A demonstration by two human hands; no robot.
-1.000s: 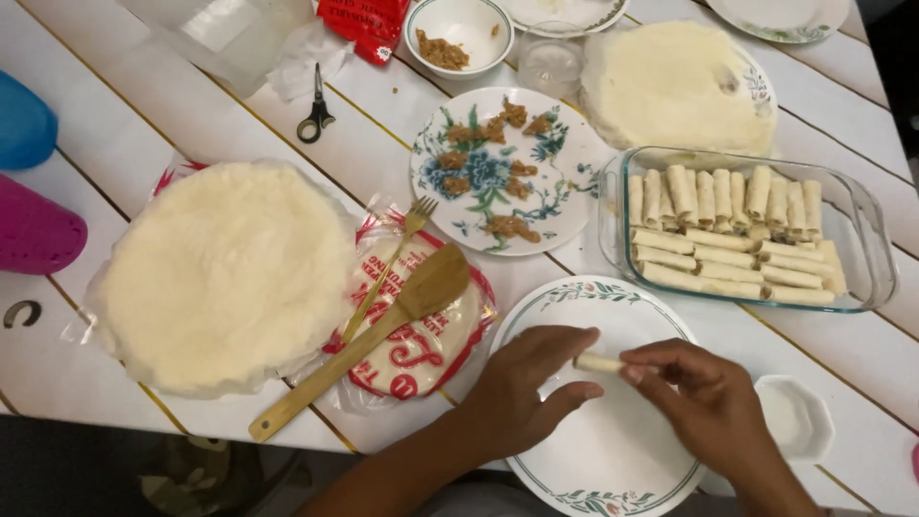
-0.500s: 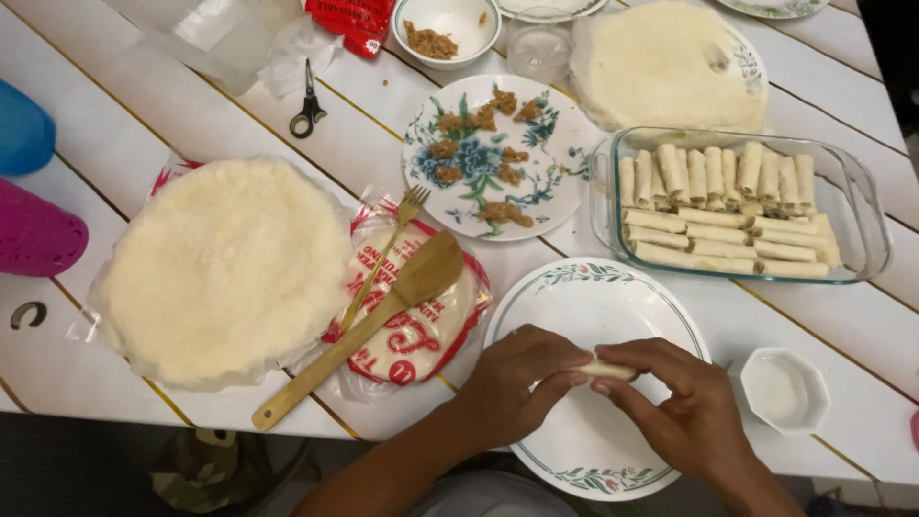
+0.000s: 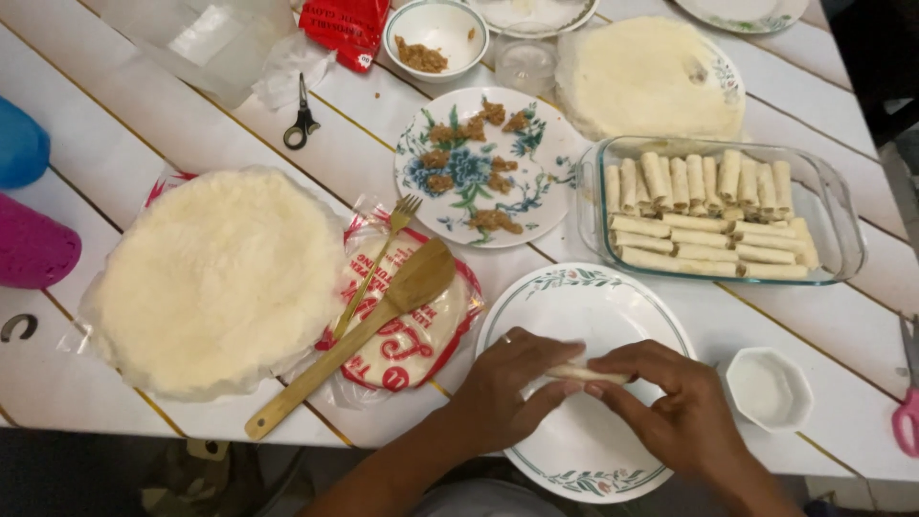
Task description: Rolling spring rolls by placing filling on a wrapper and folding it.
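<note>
Pinching the thin pale roll [image 3: 584,373] from both ends with left hand [image 3: 507,388] and right hand [image 3: 675,412] fingers closed on it, over the plate [image 3: 613,297] (glass dish [image 3: 842,239] at one o'clock), ideally rolling evenly and snugly.

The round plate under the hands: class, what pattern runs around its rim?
A green leafy band with small pink flowers on the white round plate, head view.
</note>
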